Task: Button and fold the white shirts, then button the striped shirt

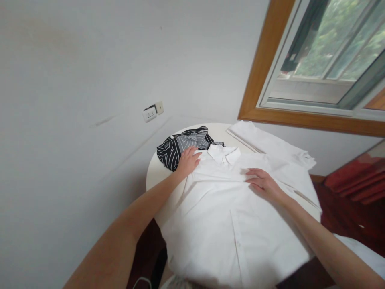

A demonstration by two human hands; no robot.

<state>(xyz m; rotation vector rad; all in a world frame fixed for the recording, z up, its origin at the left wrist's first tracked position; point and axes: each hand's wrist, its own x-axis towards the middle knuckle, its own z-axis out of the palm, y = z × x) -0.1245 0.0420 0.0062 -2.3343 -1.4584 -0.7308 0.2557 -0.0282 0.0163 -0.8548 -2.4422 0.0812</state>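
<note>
A white collared shirt [222,216] lies spread front-up over a small round white table [155,172], its collar pointing away from me. My left hand [188,160] rests flat on the shirt's left shoulder, fingers stretched out, right beside a crumpled black-and-white striped garment [180,146]. My right hand [263,182] lies flat on the shirt's chest near the right shoulder, fingers extended and together. Neither hand holds anything.
A folded white garment [267,144] lies at the table's far right. A wall socket [152,111] sits on the white wall behind. A wood-framed window [300,116] is at upper right. Dark red floor and furniture [351,188] lie to the right.
</note>
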